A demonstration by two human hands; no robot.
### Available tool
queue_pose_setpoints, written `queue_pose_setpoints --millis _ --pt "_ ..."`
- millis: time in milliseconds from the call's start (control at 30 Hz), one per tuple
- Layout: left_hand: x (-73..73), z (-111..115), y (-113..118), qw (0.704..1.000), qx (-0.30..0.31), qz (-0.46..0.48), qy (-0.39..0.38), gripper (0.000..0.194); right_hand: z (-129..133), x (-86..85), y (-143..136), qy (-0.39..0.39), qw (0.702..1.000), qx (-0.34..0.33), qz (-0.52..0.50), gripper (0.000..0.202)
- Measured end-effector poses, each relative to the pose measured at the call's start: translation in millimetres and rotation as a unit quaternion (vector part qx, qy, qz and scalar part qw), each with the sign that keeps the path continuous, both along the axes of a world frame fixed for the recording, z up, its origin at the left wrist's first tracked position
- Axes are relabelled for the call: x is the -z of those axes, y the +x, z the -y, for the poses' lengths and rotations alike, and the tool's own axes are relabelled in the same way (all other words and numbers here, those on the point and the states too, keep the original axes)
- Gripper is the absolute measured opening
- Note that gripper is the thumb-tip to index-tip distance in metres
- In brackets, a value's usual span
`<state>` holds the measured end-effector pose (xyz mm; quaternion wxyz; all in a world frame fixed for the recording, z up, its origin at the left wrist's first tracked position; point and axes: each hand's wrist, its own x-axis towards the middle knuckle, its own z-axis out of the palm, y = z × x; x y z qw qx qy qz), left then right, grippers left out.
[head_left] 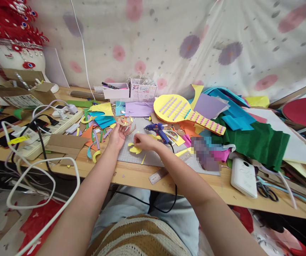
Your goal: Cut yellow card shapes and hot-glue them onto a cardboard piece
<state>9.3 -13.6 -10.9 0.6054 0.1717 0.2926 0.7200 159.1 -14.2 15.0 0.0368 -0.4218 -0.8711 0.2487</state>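
Observation:
My left hand (117,136) is turned palm up, its fingers curled round a small curved cardboard ring (124,123). To its right, my right hand (144,142) is closed, thumb and fingertips pinched together just over yellow felt scraps (135,150) on the grey cutting mat (127,159). Whether something small sits in that pinch is hidden. Behind the right hand lies a blue glue gun (158,130), its nozzle pointing left. A yellow felt guitar shape (166,108) with purple strips and a dotted neck rests at the back.
Felt scraps (97,137) and a loaded power strip (53,133) lie to the left. A metal ruler (158,175) crosses the front edge. Green felt (259,140), a white power bank (244,177) and black scissors (267,192) are at right. White boxes (143,91) stand behind.

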Motion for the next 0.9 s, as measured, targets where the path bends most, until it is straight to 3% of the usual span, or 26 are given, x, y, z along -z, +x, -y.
queue_pose_setpoints --millis 167,333,433,567,733,900 --pt "0.5 -0.5 1.4 1.000 0.016 -0.009 0.018 0.018 0.1 4.3 24.6 -0.021 0.986 0.069 -0.149 0.009" --pt "1.3 1.4 4.5 0.999 0.023 -0.034 0.027 0.017 3.9 8.4 37.4 -0.168 0.916 0.122 -0.344 0.024" --pt "0.4 3.4 6.8 0.998 0.023 -0.045 0.024 0.016 7.6 14.8 35.9 -0.188 0.887 0.172 -0.386 0.036" --pt "0.0 3.7 7.8 0.998 0.026 -0.049 0.021 0.015 13.4 20.1 32.2 -0.086 0.915 0.198 -0.340 0.037" --pt "-0.7 4.9 9.0 0.999 0.035 0.000 0.016 0.016 18.5 20.0 27.6 0.064 0.945 0.185 -0.263 0.036" --pt "-7.6 18.3 12.5 0.990 0.101 0.099 -0.005 0.024 17.9 23.5 24.0 0.069 0.941 0.197 -0.266 0.033"
